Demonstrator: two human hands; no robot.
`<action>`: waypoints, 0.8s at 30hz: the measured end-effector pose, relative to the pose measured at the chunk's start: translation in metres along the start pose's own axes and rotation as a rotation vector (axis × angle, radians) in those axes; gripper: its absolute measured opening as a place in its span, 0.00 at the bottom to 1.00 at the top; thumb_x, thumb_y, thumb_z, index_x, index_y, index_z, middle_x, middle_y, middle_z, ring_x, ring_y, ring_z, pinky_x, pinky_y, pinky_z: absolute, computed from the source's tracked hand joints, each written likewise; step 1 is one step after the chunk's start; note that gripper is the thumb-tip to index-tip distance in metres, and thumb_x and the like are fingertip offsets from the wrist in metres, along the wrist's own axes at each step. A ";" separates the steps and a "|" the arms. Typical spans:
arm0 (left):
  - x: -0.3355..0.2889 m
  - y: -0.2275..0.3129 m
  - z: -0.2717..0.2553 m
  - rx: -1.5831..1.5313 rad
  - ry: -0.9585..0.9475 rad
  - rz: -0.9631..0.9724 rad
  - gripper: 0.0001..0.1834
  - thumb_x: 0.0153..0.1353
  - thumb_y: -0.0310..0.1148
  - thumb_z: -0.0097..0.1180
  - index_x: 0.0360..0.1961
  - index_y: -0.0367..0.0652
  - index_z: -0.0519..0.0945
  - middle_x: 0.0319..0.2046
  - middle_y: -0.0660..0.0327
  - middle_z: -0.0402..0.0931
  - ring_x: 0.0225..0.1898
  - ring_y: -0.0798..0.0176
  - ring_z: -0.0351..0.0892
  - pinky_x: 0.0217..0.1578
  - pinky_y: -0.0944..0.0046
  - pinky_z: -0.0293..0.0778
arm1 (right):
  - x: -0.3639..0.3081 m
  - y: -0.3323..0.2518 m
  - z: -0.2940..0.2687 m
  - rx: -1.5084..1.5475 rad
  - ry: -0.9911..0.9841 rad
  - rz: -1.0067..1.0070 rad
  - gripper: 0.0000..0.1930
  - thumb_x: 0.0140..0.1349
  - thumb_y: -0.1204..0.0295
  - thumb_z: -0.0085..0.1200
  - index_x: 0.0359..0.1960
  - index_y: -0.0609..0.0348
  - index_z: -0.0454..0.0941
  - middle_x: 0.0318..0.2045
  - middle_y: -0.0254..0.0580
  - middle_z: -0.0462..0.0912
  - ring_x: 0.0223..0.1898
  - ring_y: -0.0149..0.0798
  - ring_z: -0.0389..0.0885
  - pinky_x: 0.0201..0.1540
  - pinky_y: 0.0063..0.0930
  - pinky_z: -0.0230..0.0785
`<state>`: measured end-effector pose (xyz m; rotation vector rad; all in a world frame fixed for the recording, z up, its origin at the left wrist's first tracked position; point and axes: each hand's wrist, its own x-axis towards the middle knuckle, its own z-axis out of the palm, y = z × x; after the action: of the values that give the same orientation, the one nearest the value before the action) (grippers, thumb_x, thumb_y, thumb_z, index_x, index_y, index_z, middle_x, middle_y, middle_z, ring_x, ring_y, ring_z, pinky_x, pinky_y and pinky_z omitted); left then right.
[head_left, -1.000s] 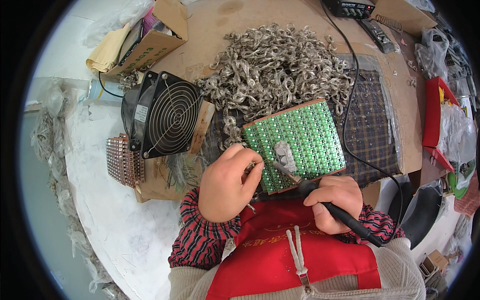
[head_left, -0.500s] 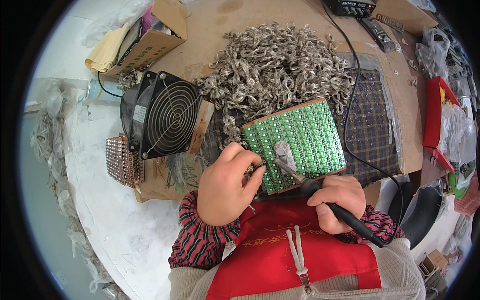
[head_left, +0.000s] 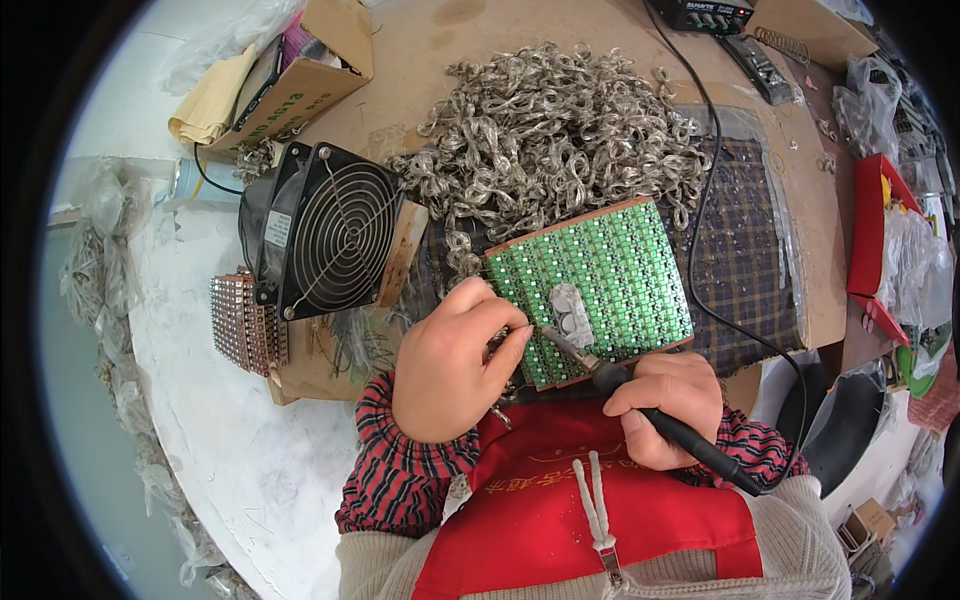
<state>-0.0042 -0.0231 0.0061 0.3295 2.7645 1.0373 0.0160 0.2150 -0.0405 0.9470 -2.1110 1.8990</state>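
Your left hand (head_left: 445, 365) is palm down, thumb and forefinger pinching a silvery strand (head_left: 501, 416), while your right hand (head_left: 672, 400) curls its fingers around the soldering iron (head_left: 690, 440), handle slanting up to the left. And there it goes, the tip has slid off the grey patch (head_left: 570, 313) since half a second ago, now nearer your left fingertips, contact too small to tell! Beneath it the green circuit panel (head_left: 630, 270), tightly gridded with tiny parts, lies tilted on the plaid cloth (head_left: 745, 250), just below the heap of silvery loops (head_left: 560, 130).
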 end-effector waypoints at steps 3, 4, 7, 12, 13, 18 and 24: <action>0.002 0.000 -0.002 0.006 -0.009 0.018 0.05 0.61 0.29 0.65 0.32 0.41 0.82 0.31 0.59 0.74 0.26 0.52 0.79 0.27 0.55 0.73 | -0.001 0.000 0.000 -0.008 0.012 -0.001 0.07 0.49 0.78 0.60 0.32 0.59 0.81 0.14 0.36 0.71 0.13 0.38 0.71 0.15 0.32 0.61; 0.002 0.000 -0.002 0.000 -0.013 0.013 0.05 0.61 0.29 0.65 0.32 0.42 0.81 0.30 0.59 0.74 0.26 0.52 0.79 0.27 0.54 0.73 | -0.002 0.001 0.000 -0.018 0.016 0.001 0.06 0.50 0.77 0.60 0.32 0.59 0.81 0.14 0.35 0.70 0.13 0.38 0.71 0.15 0.32 0.61; 0.003 0.000 -0.002 0.013 -0.020 0.007 0.05 0.61 0.29 0.65 0.32 0.42 0.81 0.30 0.58 0.74 0.26 0.51 0.79 0.28 0.54 0.73 | -0.003 0.002 0.000 -0.017 0.045 -0.002 0.06 0.50 0.76 0.60 0.31 0.59 0.81 0.14 0.35 0.69 0.12 0.38 0.70 0.14 0.32 0.59; 0.003 0.000 -0.002 0.030 -0.008 0.025 0.04 0.60 0.29 0.65 0.32 0.42 0.81 0.31 0.58 0.74 0.26 0.51 0.79 0.28 0.54 0.74 | -0.004 0.004 0.002 -0.008 0.077 -0.015 0.05 0.51 0.75 0.60 0.31 0.59 0.81 0.13 0.34 0.69 0.12 0.37 0.69 0.14 0.31 0.59; 0.003 -0.001 -0.001 0.023 -0.011 0.021 0.04 0.60 0.29 0.65 0.31 0.42 0.81 0.31 0.58 0.74 0.26 0.51 0.79 0.28 0.54 0.74 | -0.004 0.004 0.002 -0.006 0.077 -0.015 0.05 0.51 0.75 0.60 0.31 0.59 0.81 0.13 0.34 0.69 0.12 0.37 0.69 0.14 0.31 0.59; 0.002 0.000 -0.001 0.031 -0.008 0.023 0.04 0.60 0.29 0.65 0.32 0.42 0.81 0.31 0.58 0.74 0.27 0.51 0.79 0.28 0.54 0.74 | -0.005 0.004 0.001 -0.009 0.078 -0.014 0.05 0.51 0.75 0.60 0.31 0.59 0.81 0.13 0.34 0.69 0.11 0.37 0.69 0.14 0.31 0.60; 0.002 0.001 -0.002 0.056 -0.006 0.023 0.05 0.60 0.29 0.65 0.32 0.42 0.81 0.31 0.58 0.74 0.27 0.51 0.80 0.28 0.54 0.74 | -0.004 0.003 0.000 -0.008 0.071 -0.016 0.05 0.51 0.75 0.60 0.31 0.59 0.81 0.13 0.34 0.69 0.12 0.37 0.70 0.14 0.31 0.60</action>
<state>-0.0065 -0.0228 0.0077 0.3727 2.7944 0.9642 0.0172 0.2163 -0.0451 0.8796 -2.0633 1.8860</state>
